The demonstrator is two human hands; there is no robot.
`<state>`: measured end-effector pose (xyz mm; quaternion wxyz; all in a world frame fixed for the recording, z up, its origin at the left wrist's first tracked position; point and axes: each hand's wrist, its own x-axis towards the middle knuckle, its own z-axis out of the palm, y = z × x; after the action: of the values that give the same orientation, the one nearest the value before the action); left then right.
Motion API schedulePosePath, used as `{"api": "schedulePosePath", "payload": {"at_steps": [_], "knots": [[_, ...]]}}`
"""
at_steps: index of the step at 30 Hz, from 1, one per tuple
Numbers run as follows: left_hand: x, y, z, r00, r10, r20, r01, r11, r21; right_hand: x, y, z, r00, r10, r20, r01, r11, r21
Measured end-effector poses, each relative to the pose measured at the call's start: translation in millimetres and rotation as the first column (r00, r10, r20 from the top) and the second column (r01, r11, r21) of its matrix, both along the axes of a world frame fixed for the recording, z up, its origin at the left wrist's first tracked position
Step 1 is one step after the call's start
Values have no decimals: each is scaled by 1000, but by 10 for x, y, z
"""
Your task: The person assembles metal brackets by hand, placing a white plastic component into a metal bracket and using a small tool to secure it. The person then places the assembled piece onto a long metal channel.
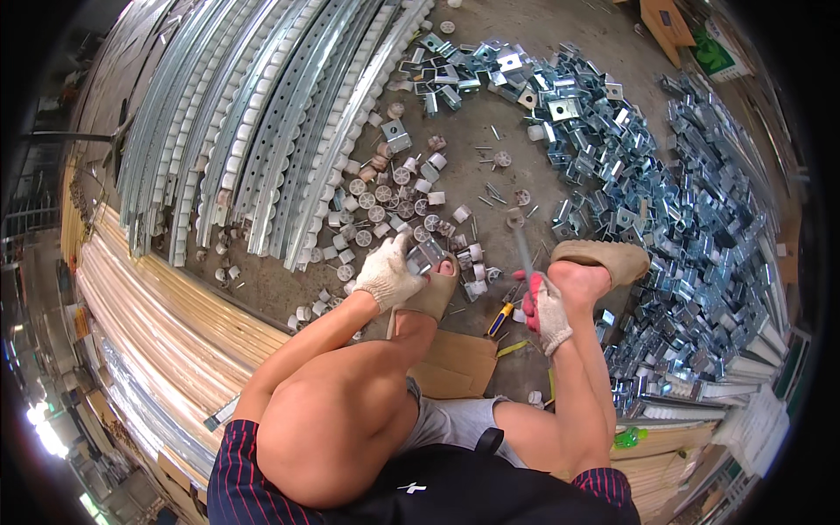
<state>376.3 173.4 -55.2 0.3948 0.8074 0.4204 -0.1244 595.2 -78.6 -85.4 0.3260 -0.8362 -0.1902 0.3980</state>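
Metal bracket (423, 256) held by left hand (389, 276), shafted tool (524, 249) by right hand (547, 313); toes (448, 266) beside left grip endangered by slippage

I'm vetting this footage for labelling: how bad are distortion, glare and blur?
Head view: fisheye bends the metal rails and blackens the corners; head view: a bright patch burns out lower left, metal brackets glint; head view: the grey-shafted tool in the right hand looks smeared.
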Motion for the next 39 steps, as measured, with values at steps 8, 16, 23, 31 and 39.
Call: {"api": "schedulePosePath", "payload": {"at_steps": [8,16,23,31,39], "knots": [[-824,21,-72,999,42,-11,-37,956,292,-374,254,-181,973,56,225,-35,995,-97],[-2003,-145,597,918,118,-378,-73,988,133,-428,146,-16,720,145,679,-185,983,-14],[-1422,-60,1097,930,-1,-368,46,993,113,-228,766,901,588,373,717,-691,693,207],[-244,117,2153,811,-454,-368,572,748,338,194,563,1593,487,772,408,-779,596,-197],[680,0,2824,636,-746,199,113,345,932,-337,-573,1475,973,216,82,-231,910,345]]}}
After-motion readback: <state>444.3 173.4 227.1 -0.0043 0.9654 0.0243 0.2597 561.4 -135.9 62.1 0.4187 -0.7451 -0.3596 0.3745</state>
